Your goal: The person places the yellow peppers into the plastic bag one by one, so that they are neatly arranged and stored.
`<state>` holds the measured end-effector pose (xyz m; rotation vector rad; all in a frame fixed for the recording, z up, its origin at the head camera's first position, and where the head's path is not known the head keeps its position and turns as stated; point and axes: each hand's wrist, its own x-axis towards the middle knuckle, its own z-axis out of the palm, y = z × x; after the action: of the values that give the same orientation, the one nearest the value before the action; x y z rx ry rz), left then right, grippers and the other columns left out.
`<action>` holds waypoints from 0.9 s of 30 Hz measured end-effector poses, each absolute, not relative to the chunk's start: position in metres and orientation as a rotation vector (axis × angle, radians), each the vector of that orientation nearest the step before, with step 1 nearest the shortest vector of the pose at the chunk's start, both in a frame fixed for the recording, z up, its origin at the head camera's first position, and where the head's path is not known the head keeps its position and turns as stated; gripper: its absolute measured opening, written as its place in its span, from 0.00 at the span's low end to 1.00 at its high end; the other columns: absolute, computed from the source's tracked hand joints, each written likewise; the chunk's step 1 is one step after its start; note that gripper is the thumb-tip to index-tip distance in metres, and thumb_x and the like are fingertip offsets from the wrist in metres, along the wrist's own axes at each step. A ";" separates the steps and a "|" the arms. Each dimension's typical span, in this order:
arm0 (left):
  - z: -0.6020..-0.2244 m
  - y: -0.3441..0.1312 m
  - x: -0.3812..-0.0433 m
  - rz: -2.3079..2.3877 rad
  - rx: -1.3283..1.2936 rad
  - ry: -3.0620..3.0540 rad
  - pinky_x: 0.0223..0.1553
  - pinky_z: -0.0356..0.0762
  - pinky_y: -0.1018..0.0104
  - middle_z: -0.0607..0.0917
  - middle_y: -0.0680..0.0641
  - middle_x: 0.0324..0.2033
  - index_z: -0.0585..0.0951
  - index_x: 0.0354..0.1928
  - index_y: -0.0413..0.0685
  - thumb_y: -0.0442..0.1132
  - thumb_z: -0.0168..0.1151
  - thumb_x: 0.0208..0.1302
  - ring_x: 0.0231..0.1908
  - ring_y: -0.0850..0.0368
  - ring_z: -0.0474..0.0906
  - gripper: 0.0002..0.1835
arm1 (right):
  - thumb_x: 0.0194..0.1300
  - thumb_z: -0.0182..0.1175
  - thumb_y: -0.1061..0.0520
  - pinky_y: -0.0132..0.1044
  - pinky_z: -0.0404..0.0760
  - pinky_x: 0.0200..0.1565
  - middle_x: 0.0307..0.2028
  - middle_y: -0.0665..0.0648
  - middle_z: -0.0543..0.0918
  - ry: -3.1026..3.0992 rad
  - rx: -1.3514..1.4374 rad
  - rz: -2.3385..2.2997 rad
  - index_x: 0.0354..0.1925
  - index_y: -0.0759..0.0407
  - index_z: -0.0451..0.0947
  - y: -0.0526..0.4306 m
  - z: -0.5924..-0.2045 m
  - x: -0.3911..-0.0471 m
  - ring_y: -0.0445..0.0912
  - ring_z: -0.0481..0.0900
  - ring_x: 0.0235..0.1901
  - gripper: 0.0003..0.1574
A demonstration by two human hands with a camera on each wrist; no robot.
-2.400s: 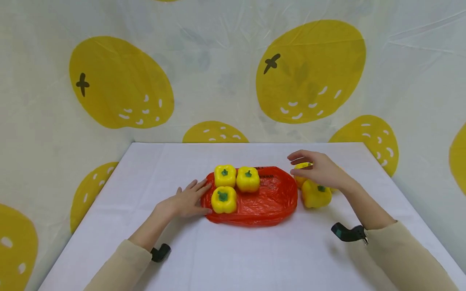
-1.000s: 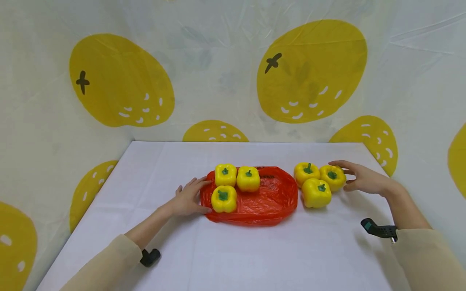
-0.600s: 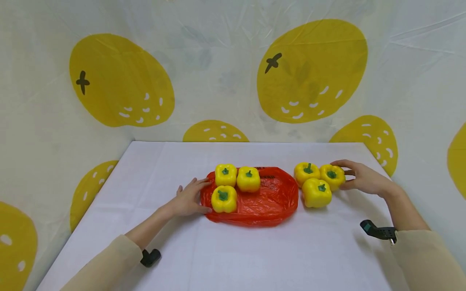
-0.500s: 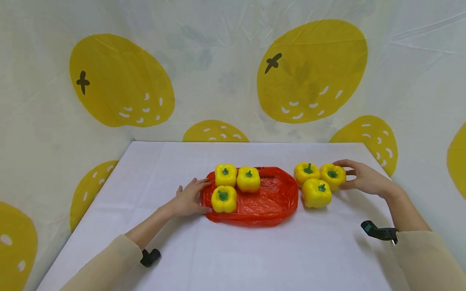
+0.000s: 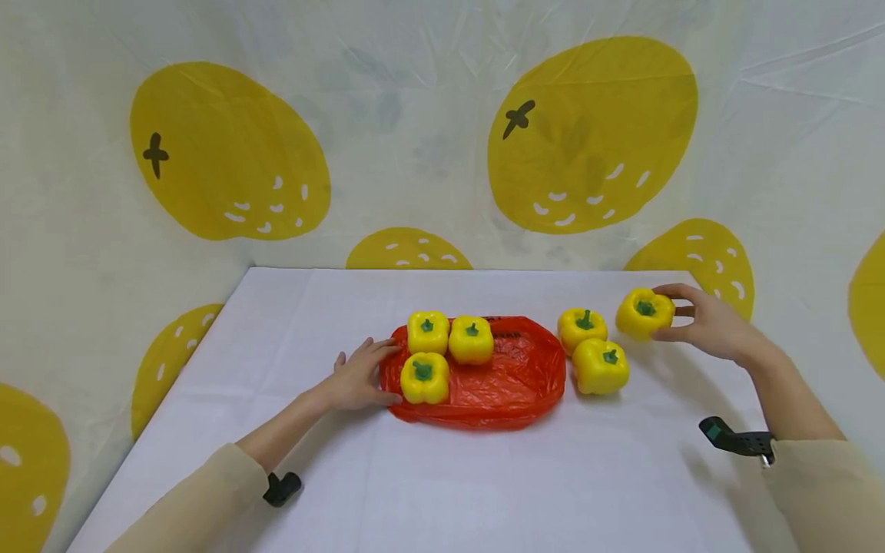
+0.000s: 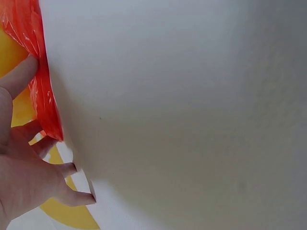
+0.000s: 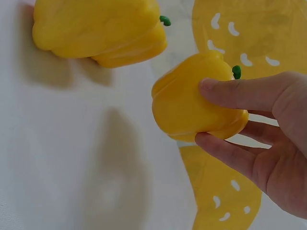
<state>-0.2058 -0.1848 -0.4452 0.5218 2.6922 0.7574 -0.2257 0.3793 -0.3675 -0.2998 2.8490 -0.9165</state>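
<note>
From my seat I have one yellow pepper pinched in the right hand: the right wrist view shows thumb on one side, fingers on the other, and a shadow falling apart from it, so I take it to be off the white table. It sits out at the fingertips, on the hand's left, its green stem turned up and toward the head view. The pepper is about as broad as it is tall, so I read no long axis that needs lining up. What I would mind is the path leftward. The red plastic bag lies to the left and a little nearer the body, and the far loose pepper and near loose pepper stand between, just beside the bag's right end. Any carry that way, I judge, wants height over that pair. The bag's right half is bare, while three peppers crowd its left half. The left hand is at the bag's left end, fingers spread and gripping nothing I can make out, thumb against the red plastic. The right hand is plainly the nearer one to the loose pair.
</note>
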 end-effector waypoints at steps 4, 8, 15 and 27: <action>-0.444 -0.184 -0.205 0.751 0.513 2.694 0.66 0.32 0.19 0.63 0.41 0.76 0.67 0.76 0.50 0.51 0.77 0.57 0.78 0.34 0.44 0.47 | 0.67 0.71 0.52 0.71 0.73 0.56 0.70 0.76 0.62 2.872 -0.296 -0.905 0.73 0.71 0.57 0.374 -0.357 -0.223 0.76 0.64 0.63 0.50; -0.445 -0.184 -0.206 0.732 0.513 2.705 0.66 0.34 0.19 0.64 0.41 0.76 0.67 0.76 0.50 0.51 0.77 0.57 0.77 0.35 0.45 0.47 | 0.67 0.71 0.53 0.71 0.73 0.56 0.69 0.76 0.61 2.875 -0.298 -0.926 0.73 0.72 0.55 0.367 -0.345 -0.221 0.76 0.63 0.63 0.51; -0.448 -0.185 -0.207 0.686 0.533 2.722 0.65 0.36 0.18 0.64 0.42 0.76 0.66 0.77 0.51 0.53 0.76 0.57 0.77 0.35 0.46 0.47 | 0.66 0.72 0.56 0.62 0.79 0.55 0.68 0.72 0.65 2.918 -0.348 -0.943 0.73 0.70 0.57 0.347 -0.326 -0.216 0.74 0.66 0.64 0.48; -0.447 -0.185 -0.206 0.696 0.545 2.720 0.66 0.36 0.19 0.63 0.43 0.76 0.66 0.77 0.52 0.54 0.76 0.57 0.77 0.35 0.46 0.47 | 0.63 0.74 0.62 0.51 0.83 0.50 0.65 0.68 0.72 2.941 -0.560 -0.979 0.71 0.67 0.62 0.306 -0.308 -0.202 0.70 0.73 0.61 0.45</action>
<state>-0.2059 -0.1855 -0.4469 0.5448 2.7196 0.6958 -0.2018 0.3055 -0.3084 -0.5600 2.9413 -0.9788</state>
